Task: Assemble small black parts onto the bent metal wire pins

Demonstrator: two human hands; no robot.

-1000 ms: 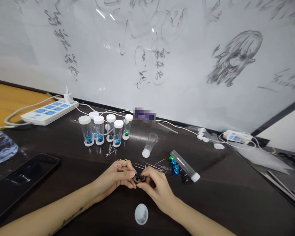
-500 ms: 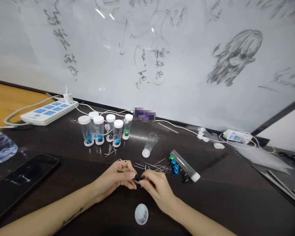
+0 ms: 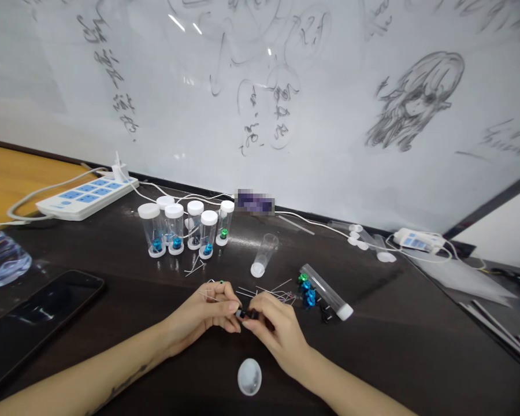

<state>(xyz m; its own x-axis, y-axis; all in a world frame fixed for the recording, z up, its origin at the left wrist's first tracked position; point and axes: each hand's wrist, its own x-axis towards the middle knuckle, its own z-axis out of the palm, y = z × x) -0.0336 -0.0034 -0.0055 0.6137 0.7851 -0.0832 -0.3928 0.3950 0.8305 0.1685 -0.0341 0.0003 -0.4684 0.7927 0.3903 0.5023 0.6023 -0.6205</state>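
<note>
Both hands meet over the dark table. My left hand is closed in a pinch, and my right hand pinches from the other side. Between their fingertips is a small black part, mostly covered by the fingers, so its kind is unclear. A thin metal rod also lies across the fingers of my left hand. Just beyond the hands are several thin bent metal rods. Right of them lie small blue metal parts, a green one and black pieces. A round translucent cap rests in front.
Several clear tubes with white caps stand at back left. An open tube lies centrally; a capped tube lies right. A phone, a bottle and a power strip are left. The whiteboard rises behind.
The right fingertips have shifted slightly, and more of the black part shows between the two hands. The left hand stays nearly still.
</note>
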